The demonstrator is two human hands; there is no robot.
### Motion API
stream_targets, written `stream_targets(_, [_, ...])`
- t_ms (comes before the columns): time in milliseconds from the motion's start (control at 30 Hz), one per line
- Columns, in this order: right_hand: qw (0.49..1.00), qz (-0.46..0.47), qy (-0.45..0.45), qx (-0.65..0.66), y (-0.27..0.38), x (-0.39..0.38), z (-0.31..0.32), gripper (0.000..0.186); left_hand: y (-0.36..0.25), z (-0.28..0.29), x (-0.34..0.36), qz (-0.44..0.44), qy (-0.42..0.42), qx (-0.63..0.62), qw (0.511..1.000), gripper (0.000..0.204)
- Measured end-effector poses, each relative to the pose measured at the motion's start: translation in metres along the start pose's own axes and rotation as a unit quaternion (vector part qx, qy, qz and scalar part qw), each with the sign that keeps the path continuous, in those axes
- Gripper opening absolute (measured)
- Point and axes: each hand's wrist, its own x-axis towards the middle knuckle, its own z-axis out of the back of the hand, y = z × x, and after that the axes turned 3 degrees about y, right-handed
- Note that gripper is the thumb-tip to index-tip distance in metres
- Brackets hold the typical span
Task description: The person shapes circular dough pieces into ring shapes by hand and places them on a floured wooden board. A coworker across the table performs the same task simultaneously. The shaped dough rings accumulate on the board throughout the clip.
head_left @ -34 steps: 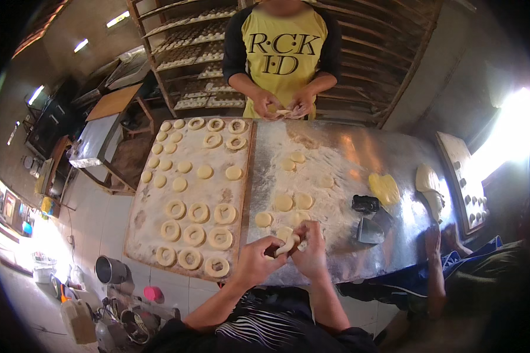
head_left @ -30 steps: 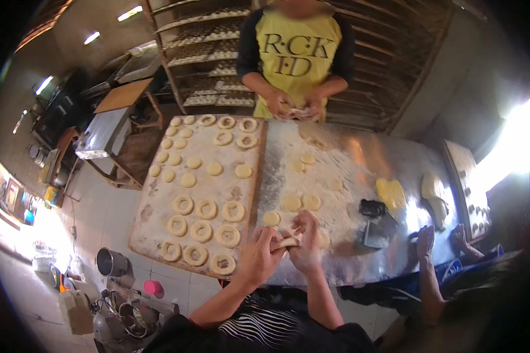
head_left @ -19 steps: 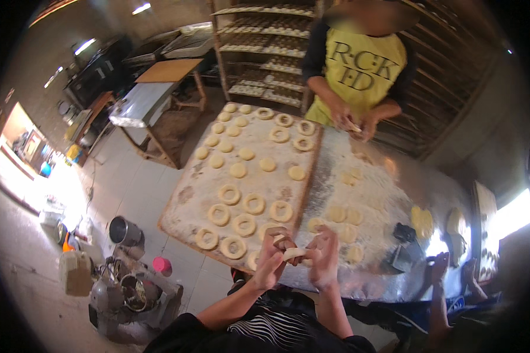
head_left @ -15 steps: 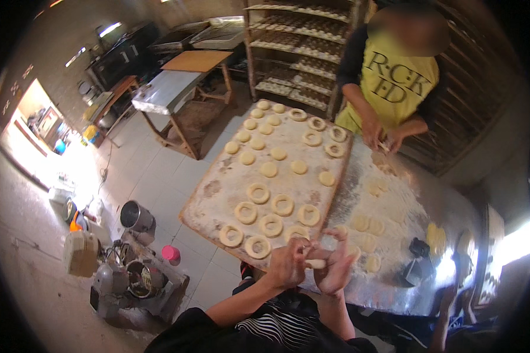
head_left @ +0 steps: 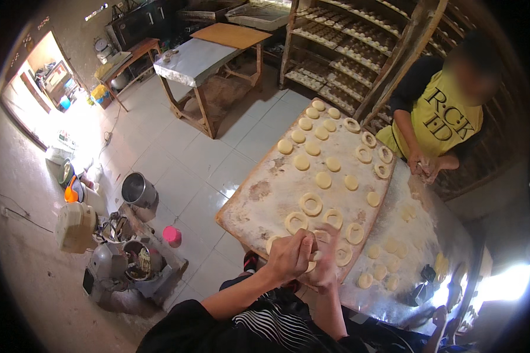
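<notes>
My left hand (head_left: 292,257) is closed around a small piece of pale dough (head_left: 317,256), mostly hidden by the fingers. My right hand (head_left: 325,262) is just beside it, blurred, its fingers stretched upward and its palm facing the dough. Both hands hover over the near edge of a floured wooden board (head_left: 277,191). Dough rings (head_left: 311,204) lie around them on the board, one partly covered by my right hand. Farther up the board are several flat dough discs (head_left: 323,180) and more rings (head_left: 363,154).
A floured metal table (head_left: 365,300) with dough discs (head_left: 380,272) adjoins the board's right side. Across it, a person in a yellow shirt (head_left: 447,112) has both hands together. A mixer (head_left: 106,265), a metal pot (head_left: 139,189) and a pink container (head_left: 172,236) stand left. Tray racks (head_left: 341,59) stand behind.
The view has swung left, so the board and co-worker appear farther right. My right hand's fingers have straightened beside the dough, while my left hand keeps its grip.
</notes>
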Motion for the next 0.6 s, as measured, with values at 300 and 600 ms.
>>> stream_targets(300, [0.991,-0.052,-0.050,0.116,-0.011,0.030,-0.079,0.049,0.025,0.063,0.014,0.085,-0.036,0.063,0.994,0.026])
stream_targets(600, [0.895,-0.073,-0.023,0.440,-0.027,0.042,-0.090,0.072,0.043,0.090,0.017,0.172,0.009,0.034,0.984,0.028])
